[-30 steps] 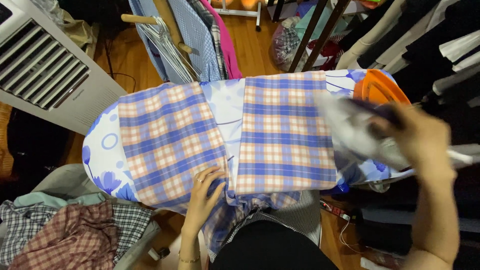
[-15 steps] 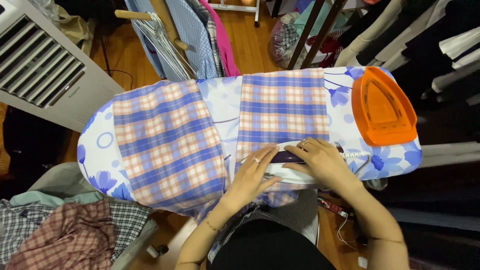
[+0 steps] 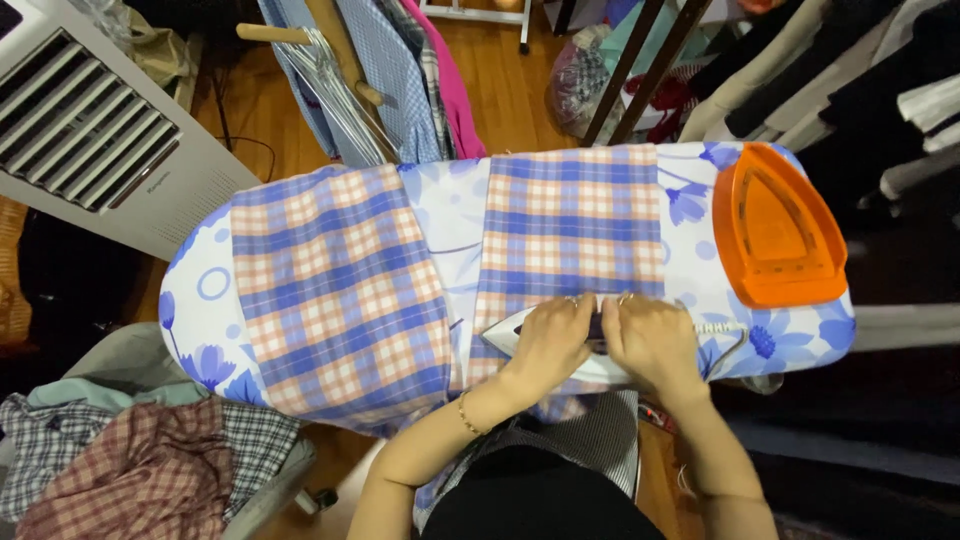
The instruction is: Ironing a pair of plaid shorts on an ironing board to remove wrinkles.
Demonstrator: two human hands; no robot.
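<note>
Since half a second ago both hands have closed in together on the white iron (image 3: 600,350), which lies flat at the near edge of the ironing board (image 3: 440,210) on the plaid shirt (image 3: 570,230). The left hand (image 3: 548,335) and right hand (image 3: 650,340) rest side by side, fingers curled over its handle. The orange iron rest (image 3: 775,225) sits at the board's right end, a pile of clothes (image 3: 130,470) beyond the near left corner.
</note>
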